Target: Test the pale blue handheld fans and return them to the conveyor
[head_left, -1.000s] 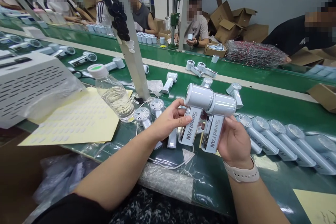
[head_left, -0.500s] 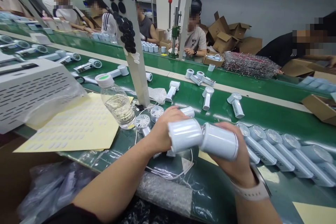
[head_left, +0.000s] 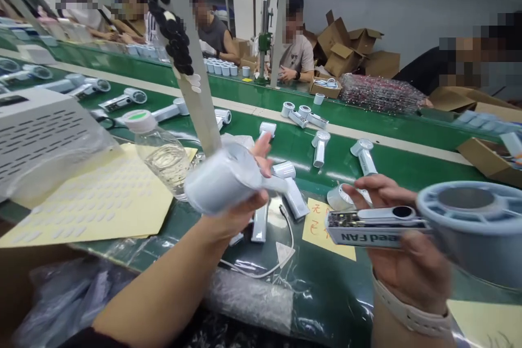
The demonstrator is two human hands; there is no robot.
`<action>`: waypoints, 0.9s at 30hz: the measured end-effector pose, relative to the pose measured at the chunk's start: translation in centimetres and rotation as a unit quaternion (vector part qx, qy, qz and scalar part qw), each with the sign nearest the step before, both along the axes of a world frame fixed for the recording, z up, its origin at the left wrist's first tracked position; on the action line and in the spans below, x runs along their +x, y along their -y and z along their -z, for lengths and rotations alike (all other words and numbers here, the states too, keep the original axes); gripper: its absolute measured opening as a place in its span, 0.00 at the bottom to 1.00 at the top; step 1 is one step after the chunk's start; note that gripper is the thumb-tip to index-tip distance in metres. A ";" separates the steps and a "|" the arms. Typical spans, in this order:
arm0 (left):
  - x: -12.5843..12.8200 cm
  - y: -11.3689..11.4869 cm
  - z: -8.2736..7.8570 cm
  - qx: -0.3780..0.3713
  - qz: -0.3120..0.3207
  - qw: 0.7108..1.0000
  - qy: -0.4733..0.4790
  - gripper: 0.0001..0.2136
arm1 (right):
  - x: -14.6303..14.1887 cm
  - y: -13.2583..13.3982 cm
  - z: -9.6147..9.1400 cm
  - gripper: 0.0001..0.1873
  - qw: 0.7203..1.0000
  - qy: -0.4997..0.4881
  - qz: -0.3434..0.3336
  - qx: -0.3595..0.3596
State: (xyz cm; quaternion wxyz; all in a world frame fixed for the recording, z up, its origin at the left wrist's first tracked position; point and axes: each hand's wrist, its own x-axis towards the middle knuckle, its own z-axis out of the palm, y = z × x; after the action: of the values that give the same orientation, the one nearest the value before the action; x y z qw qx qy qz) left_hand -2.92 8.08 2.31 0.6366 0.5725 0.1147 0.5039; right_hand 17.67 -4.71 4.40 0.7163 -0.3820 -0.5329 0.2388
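Note:
My left hand (head_left: 240, 209) is wrapped around a pale blue handheld fan (head_left: 222, 179), blurred by motion, its round head towards me and its handle pointing right. My right hand (head_left: 411, 253) grips a second handheld fan (head_left: 371, 227) by the handle, between thumb and fingers. That handle lies sideways, its uncovered end showing a circuit board and its side printed lettering. Its large round head (head_left: 473, 228) is close to the camera at right. Behind my right fingertips another fan head (head_left: 339, 197) is partly hidden. Below and between my hands, more fans (head_left: 296, 198) lie on the bench.
A water bottle (head_left: 157, 152) and yellow sheets with white stickers (head_left: 89, 196) stand left, beside a white slotted box (head_left: 53, 136). A post (head_left: 196, 81) bearing black discs rises ahead. Fans lie along the green belt (head_left: 253, 166). A white cable (head_left: 261, 274) crosses the bench. Several co-workers sit opposite.
My hands have moved apart. The right fan has swung right and turned, so its handle and grille now show. The left fan has shifted left and up. The view has shifted slightly.

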 end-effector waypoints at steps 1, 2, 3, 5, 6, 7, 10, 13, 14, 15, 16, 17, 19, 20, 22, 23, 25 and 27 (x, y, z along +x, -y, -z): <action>0.0 0.0 -0.2 -0.006 0.013 1.000 0.016 0.18 | 0.1 -0.2 0.5 0.16 1.000 0.001 0.000 -0.023; 0.0 0.1 -0.4 -0.013 0.037 0.999 0.026 0.18 | 0.1 -0.4 1.0 0.19 0.999 0.003 -0.003 -0.050; 0.0 0.2 -0.6 -0.018 0.065 0.997 0.028 0.18 | 0.0 -0.7 1.6 0.25 0.997 0.006 -0.006 -0.078; 0.3 0.8 -1.0 -0.029 0.108 0.993 0.035 0.24 | -0.8 -1.4 2.5 0.41 0.992 0.003 -0.003 -0.126; 0.6 1.2 -1.0 -0.035 0.110 0.993 0.039 0.28 | -1.6 -1.8 3.0 0.50 0.990 -0.005 0.010 -0.142; 0.9 1.6 -0.9 -0.039 0.099 0.994 0.040 0.34 | -2.4 -2.3 3.3 0.56 0.988 -0.009 0.036 -0.148; 1.8 2.6 0.1 -0.029 0.024 0.999 0.012 0.45 | -4.9 -3.5 4.5 0.63 0.988 0.001 -0.015 -0.152; 2.3 2.8 1.3 -0.006 -0.053 0.997 -0.051 0.45 | -6.0 -4.2 5.2 0.74 0.975 0.061 -0.112 -0.183; 2.4 2.7 1.7 -0.009 -0.061 0.995 -0.075 0.45 | -6.0 -4.3 5.2 0.78 0.970 0.088 -0.109 -0.201; 2.4 2.5 2.0 -0.014 -0.059 0.993 -0.098 0.46 | -5.8 -4.3 5.0 0.79 0.964 0.114 -0.093 -0.220; 2.5 2.3 2.2 -0.018 -0.053 0.992 -0.114 0.48 | -5.6 -4.2 4.7 0.79 0.959 0.138 -0.076 -0.236; 2.6 2.1 2.5 -0.023 -0.041 0.991 -0.123 0.51 | -5.2 -4.1 4.2 0.77 0.954 0.160 -0.061 -0.248; 2.8 1.7 3.1 -0.037 0.001 0.991 -0.130 0.55 | -4.2 -3.5 3.1 0.71 0.945 0.201 -0.028 -0.257; 2.9 1.5 3.3 -0.040 0.024 0.990 -0.134 0.55 | -3.5 -3.1 2.4 0.69 0.942 0.219 -0.012 -0.255; 3.1 1.0 3.7 -0.027 0.062 0.986 -0.154 0.52 | -1.0 -1.6 1.2 0.64 0.941 0.238 0.028 -0.239; 3.1 0.8 3.8 -0.014 0.067 0.984 -0.162 0.50 | 0.9 -0.6 0.6 0.62 0.941 0.239 0.057 -0.232; 3.2 0.5 3.7 0.004 0.049 0.985 -0.167 0.45 | 6.1 2.0 -0.4 0.58 0.934 0.219 0.160 -0.234; 3.1 0.5 3.3 -0.003 0.022 0.985 -0.171 0.38 | 12.9 4.8 -1.1 0.59 0.875 0.225 0.313 -0.292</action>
State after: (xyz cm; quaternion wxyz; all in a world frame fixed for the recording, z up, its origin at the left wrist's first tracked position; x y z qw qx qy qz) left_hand 0.22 7.59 -0.97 0.6205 0.6506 0.2101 0.3842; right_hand 30.54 -9.50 5.55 0.4707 -0.7639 -0.4380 0.0543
